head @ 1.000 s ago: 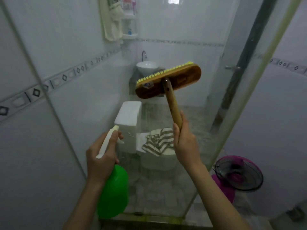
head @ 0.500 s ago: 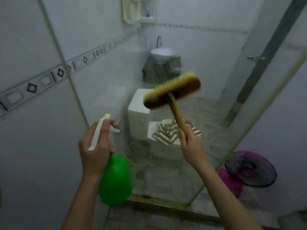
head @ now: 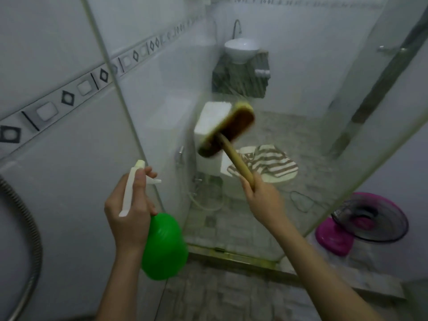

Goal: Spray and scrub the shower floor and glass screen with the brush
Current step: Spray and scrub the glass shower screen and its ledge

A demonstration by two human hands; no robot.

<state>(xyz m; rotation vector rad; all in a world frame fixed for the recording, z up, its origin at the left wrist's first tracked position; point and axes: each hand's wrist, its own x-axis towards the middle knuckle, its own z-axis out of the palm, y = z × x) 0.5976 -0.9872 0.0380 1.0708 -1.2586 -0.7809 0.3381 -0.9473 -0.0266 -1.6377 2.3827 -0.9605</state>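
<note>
— Where is the brush (head: 228,129) to be found?
— It is held up in front of the glass screen (head: 319,144), its wooden head tilted and blurred, with the yellow bristles turned towards the pane. Whether the glass is touched cannot be told. The wooden handle (head: 235,158) is gripped near its lower end by the right hand (head: 261,198), the fingers wrapped round it.
— And the left hand (head: 129,209)?
— It is clamped round the neck of a green spray bottle (head: 164,246), and a fingertip is curled just above the white trigger (head: 152,181).
— What is seen around them?
— A white toilet cistern (head: 208,121) is seen behind the brush head. A striped cloth (head: 271,163) is draped over the toilet lid, and a white basin (head: 240,48) is set farther back. A magenta fan (head: 368,221) is stood on the floor, right of the screen's edge. The stone-patterned shower floor (head: 208,295) is seen below the arms, and a metal shower hose (head: 30,228) is hung by the left wall
</note>
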